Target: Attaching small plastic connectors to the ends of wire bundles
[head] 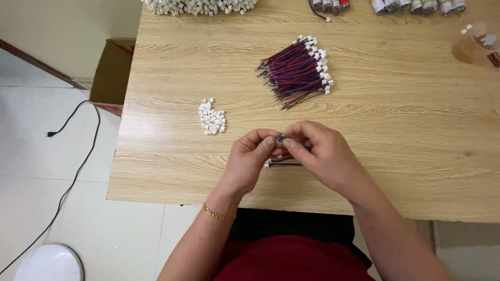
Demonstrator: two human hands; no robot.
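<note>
My left hand (252,158) and my right hand (323,153) meet over the near middle of the wooden table (396,135). Between their fingertips they pinch a small wire end (282,139) with a blue tip; the piece is mostly hidden by the fingers. Just below the hands lie a few finished red and dark wires with white plugs (278,163). A bundle of red, blue and black wires with white connectors (299,71) lies farther back. A small heap of loose white connector housings (212,117) sits to the left of my hands.
More white connectors (200,6) are piled at the far left edge. Small cylindrical parts (411,5) line the far right edge. A clear container (482,44) stands at the right. A cardboard box (112,73), a black cable (78,156) and a white round object (49,263) are on the floor.
</note>
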